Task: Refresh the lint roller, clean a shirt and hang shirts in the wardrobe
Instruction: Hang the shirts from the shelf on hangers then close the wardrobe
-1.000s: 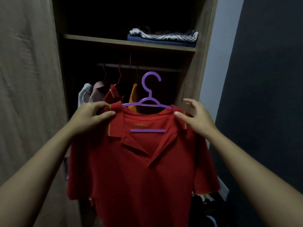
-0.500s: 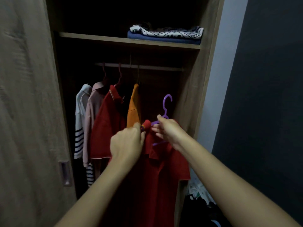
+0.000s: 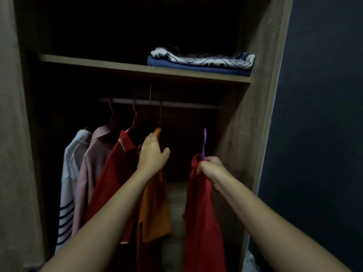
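Observation:
Inside the open wardrobe, my right hand (image 3: 209, 165) grips the neck of a purple hanger (image 3: 204, 142) carrying a red polo shirt (image 3: 202, 216), edge-on to me. The hanger's hook sits below the rail (image 3: 186, 104), to the right of the hung clothes. My left hand (image 3: 153, 154) reaches with straight fingers against the top of an orange shirt (image 3: 155, 211) that hangs from the rail. Left of it hang another red shirt (image 3: 110, 179), a pink shirt (image 3: 92, 163) and a white striped shirt (image 3: 67, 193).
A wooden shelf (image 3: 117, 65) above the rail carries folded blue and patterned cloths (image 3: 202, 59). The wardrobe's right side panel (image 3: 255, 114) stands close to the held shirt. A sliding door (image 3: 11, 154) is at the left, a dark wall (image 3: 324, 134) at the right.
Both hands held the red shirt's shoulders facing me; now the right hand alone carries it edge-on, moved right and deeper into the wardrobe. The left hand has let go and reached the orange shirt.

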The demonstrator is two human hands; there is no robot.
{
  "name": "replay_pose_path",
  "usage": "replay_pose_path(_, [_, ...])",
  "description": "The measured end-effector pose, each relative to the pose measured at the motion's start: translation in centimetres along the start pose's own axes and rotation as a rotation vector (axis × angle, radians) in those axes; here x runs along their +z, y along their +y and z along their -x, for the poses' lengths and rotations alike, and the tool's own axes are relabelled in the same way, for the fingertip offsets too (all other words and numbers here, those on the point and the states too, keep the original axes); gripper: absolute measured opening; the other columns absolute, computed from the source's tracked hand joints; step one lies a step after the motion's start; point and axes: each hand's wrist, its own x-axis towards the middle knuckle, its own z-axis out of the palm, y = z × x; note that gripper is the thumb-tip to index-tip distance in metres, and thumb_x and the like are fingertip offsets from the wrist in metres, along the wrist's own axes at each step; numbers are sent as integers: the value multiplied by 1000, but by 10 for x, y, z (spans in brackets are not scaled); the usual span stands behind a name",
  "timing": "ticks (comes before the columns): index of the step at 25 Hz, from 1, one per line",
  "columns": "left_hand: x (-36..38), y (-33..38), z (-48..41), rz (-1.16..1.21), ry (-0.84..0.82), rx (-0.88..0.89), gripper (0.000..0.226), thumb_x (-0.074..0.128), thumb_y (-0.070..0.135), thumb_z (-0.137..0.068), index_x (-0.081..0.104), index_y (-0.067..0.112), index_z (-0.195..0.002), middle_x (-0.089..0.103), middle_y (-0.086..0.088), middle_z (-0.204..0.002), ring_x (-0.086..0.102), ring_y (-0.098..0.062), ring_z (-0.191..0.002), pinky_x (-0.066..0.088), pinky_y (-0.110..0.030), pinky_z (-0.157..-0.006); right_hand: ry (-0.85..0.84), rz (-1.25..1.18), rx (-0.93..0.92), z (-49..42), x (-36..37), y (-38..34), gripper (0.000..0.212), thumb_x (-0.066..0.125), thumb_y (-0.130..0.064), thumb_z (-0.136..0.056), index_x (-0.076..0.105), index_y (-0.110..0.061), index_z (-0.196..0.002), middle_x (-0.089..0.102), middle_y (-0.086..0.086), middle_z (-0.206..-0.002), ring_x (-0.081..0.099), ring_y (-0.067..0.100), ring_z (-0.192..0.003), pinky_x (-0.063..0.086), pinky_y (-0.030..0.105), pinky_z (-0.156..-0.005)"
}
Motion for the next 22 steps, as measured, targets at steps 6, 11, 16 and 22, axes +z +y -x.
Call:
replay_pose_path(6, [20,-15,-61,227,-239,-220,71,47,6,-86,17,15,-149,54,-19,-126,57,-32,-106,47,-32,-85,4,38,-153,-48,-7,-29,27,45,6,-80,59,-5,-101,50,4,-59,45,7,-37,31,10,-32])
replay_pose_path(11, [32,-10,-60,207,-304,-118,78,53,10,-85,10,16,-149,57,-6,-91,61,-22,-80,48,-25,-61,-16,137,-222,-97,-5,-50,45,46,12,-73,50,-15,-109,58,3,-87,60,16,-70,42,16,-45])
replay_pose_path(16, [26,-4,-65,153,-341,-78,85,55,18,-86,-1,17,-150,56,-1,-85,58,-12,-69,42,-19,-50,21,201,-259,-148,10,-64,25,47,5,-72,62,-13,-80,61,5,-70,57,17,-62,47,22,-55])
replay_pose_path(22, [20,-12,-65,144,-386,-52,87,55,12,-85,-3,15,-150,51,1,-70,51,-7,-53,33,-10,-36,12,240,-248,-175,10,-60,39,46,4,-77,58,3,-114,63,12,-88,61,20,-74,52,23,-63])
